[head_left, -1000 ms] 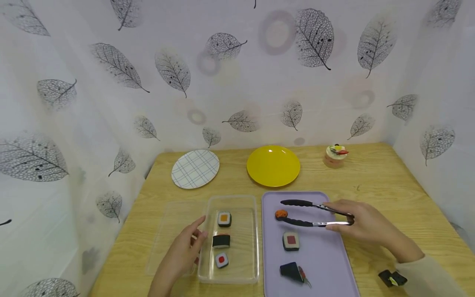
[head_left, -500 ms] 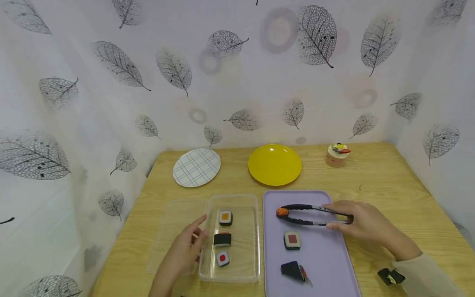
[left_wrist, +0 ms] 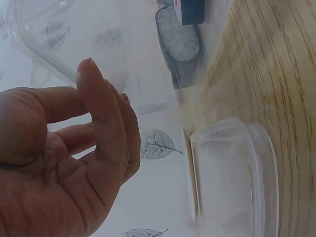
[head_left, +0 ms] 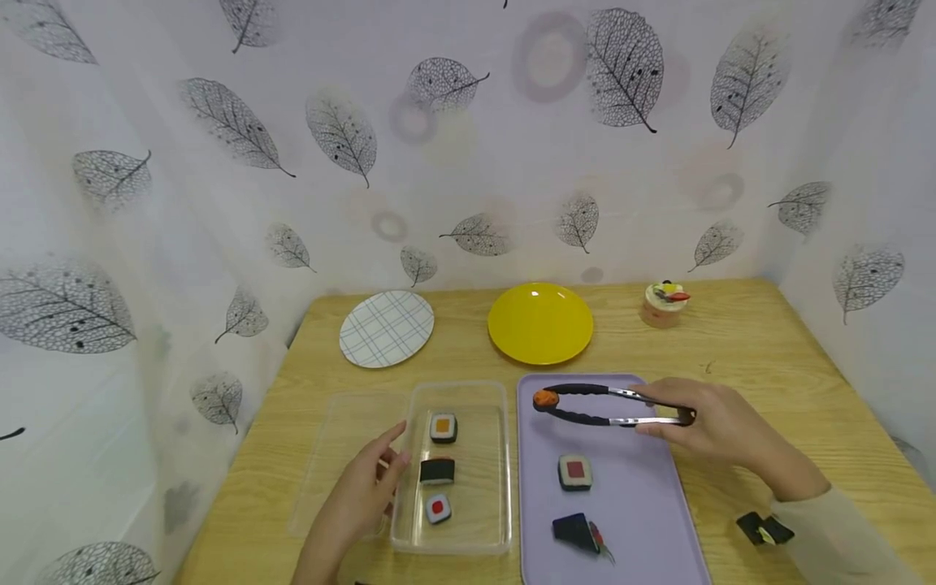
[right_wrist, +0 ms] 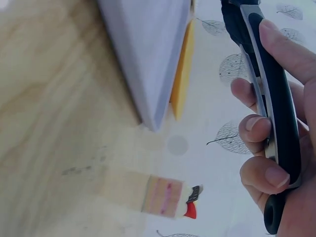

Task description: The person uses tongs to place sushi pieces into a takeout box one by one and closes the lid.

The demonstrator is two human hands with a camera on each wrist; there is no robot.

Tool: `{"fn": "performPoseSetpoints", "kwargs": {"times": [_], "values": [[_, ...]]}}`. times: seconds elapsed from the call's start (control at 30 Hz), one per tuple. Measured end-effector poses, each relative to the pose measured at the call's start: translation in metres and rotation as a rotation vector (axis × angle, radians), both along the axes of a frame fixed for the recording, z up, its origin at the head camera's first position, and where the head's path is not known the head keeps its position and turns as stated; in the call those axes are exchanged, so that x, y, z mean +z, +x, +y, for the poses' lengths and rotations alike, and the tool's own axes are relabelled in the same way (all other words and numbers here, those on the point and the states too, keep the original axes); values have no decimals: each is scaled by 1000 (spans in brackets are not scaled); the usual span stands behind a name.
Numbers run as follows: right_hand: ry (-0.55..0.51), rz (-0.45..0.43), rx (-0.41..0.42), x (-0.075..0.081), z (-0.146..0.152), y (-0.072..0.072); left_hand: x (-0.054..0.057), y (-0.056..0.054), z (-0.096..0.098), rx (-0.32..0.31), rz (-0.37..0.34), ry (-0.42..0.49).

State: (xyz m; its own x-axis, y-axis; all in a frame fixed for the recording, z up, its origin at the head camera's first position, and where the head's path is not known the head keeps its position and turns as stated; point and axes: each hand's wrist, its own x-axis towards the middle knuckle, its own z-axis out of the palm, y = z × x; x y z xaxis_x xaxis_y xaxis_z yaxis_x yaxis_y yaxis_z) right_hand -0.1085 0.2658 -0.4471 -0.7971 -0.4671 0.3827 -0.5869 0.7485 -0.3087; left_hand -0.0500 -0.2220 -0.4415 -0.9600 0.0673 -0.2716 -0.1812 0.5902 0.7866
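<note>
My right hand (head_left: 712, 418) grips black-tipped metal tongs (head_left: 585, 421), also seen along my palm in the right wrist view. Between the tongs' tips is a small orange-topped sushi piece (head_left: 545, 398), over the upper left of the purple tray (head_left: 621, 504). On that tray lie a square sushi roll (head_left: 575, 472) and a dark hand roll (head_left: 574, 532). My left hand (head_left: 360, 491), fingers loosely bent, touches the left rim of a clear plastic box (head_left: 478, 504). Inside the box sit an orange-centred roll (head_left: 443, 427), a black-banded piece (head_left: 437, 470) and a red-centred roll (head_left: 438, 509).
A clear lid (head_left: 329, 455) lies left of the box, partly under my left hand. Behind stand a checked plate (head_left: 387, 329), a yellow plate (head_left: 541, 323) and a small toy cake (head_left: 664, 305). A dark sushi piece (head_left: 764, 529) lies beside my right sleeve.
The tongs have closed on the orange-topped sushi piece. My right hand has then moved it up and slightly left in the head view. My left hand stays at the box.
</note>
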Motion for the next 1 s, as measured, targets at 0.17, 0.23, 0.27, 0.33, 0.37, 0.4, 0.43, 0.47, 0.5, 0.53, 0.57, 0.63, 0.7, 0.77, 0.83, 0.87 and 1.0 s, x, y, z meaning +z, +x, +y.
{"fn": "performPoseSetpoints", "kwargs": {"times": [0.17, 0.23, 0.27, 0.33, 0.37, 0.4, 0.43, 0.47, 0.5, 0.53, 0.57, 0.63, 0.7, 0.77, 0.83, 0.87, 1.0], "values": [[-32, 58, 63, 14, -12, -11, 0, 0, -1, 3, -1, 0], [-34, 66, 79, 19, -17, -15, 0, -1, -1, -2, 4, 3], [-34, 65, 87, 20, -21, -17, 0, -1, -1, -4, 5, 5], [-39, 50, 110, 23, -28, -20, -1, -1, -1, -10, 6, 7], [-37, 43, 120, 24, -32, -21, -1, -1, -1, -13, 5, 8], [-34, 40, 134, 25, -36, -23, -1, -1, -1, -16, 3, 7], [-30, 38, 149, 26, -40, -24, -1, -1, -2, -18, 0, 5], [-23, 36, 160, 28, -45, -25, -1, -1, -2, -20, -1, 4], [-11, 38, 171, 29, -49, -26, -1, 0, -3, -22, -1, 4], [-1, 39, 182, 31, -53, -27, -2, 0, -3, -25, -2, 3], [12, 42, 192, 34, -57, -27, -2, 0, -3, -28, -1, 3], [41, 51, 212, 40, -66, -29, -2, -1, -4, -34, 2, 4], [78, 53, 233, 47, -74, -31, -2, -1, -4, -39, 4, 7], [119, 54, 252, 55, -83, -32, -2, -1, -4, -41, 5, 7], [170, 56, 269, 62, -92, -34, -1, -1, -4, -35, 4, 8], [200, 53, 275, 66, -97, -35, -1, -1, -4, -31, 2, 9], [291, 17, 289, 80, -111, -39, -1, -2, -3, -20, 3, 10]]}}
